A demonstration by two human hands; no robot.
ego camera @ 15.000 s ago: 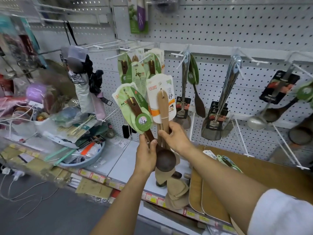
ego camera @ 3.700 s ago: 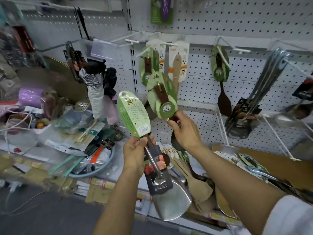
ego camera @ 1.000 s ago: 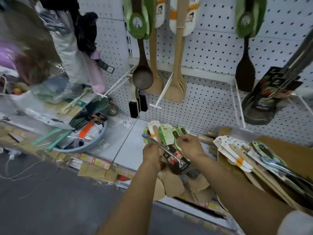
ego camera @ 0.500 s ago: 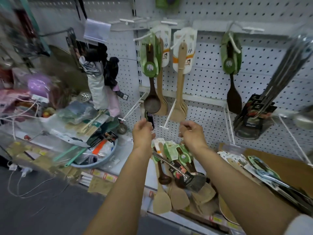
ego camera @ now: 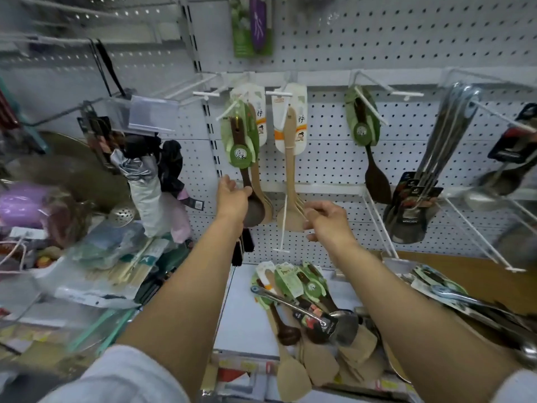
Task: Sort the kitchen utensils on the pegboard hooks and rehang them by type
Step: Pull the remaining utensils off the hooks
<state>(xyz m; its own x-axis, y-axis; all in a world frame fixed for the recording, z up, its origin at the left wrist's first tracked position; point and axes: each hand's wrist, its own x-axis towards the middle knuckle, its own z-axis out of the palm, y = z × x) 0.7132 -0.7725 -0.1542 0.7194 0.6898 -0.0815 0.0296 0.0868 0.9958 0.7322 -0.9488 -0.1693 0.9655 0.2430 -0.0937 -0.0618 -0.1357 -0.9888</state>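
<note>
Pegboard (ego camera: 377,48): white perforated panel with white wire hooks; taken as the reference for every place below.
Left hand (ego camera: 232,196): raised to the pegboard, fingers curled round the bowl of the dark wooden ladle (ego camera: 247,181), gripping it.
Dark wooden ladle: hangs on the left-most loaded hook of the pegboard, in a green card sleeve, bowl downward.
Right hand (ego camera: 328,221): raised before the pegboard, just right of the left hand; fingers bent at the blades of the light wooden spatulas (ego camera: 290,181). Contact likely, but whether it pinches them cannot be told.
Light wooden spatulas: hang on the pegboard hook next right of the ladle, under a white and orange card, blades down. More light wooden pieces hang directly behind the ladle.
Dark wooden spatula (ego camera: 374,170): hangs alone on the next pegboard hook to the right, green card at its handle.
Steel turners (ego camera: 418,199): a bunch on a hook toward the pegboard's right side, black labels on the blades.
Steel ladle (ego camera: 488,187): far right of the pegboard, blurred.
Shelf (ego camera: 241,315): white, below the pegboard; carries a loose pile of utensils (ego camera: 305,312), wooden and steel, some in green sleeves.
Second pile (ego camera: 465,298): packaged utensils on a brown board, below the pegboard's right side.
Umbrellas (ego camera: 145,175): folded, hanging left of the pegboard's loaded hooks.
</note>
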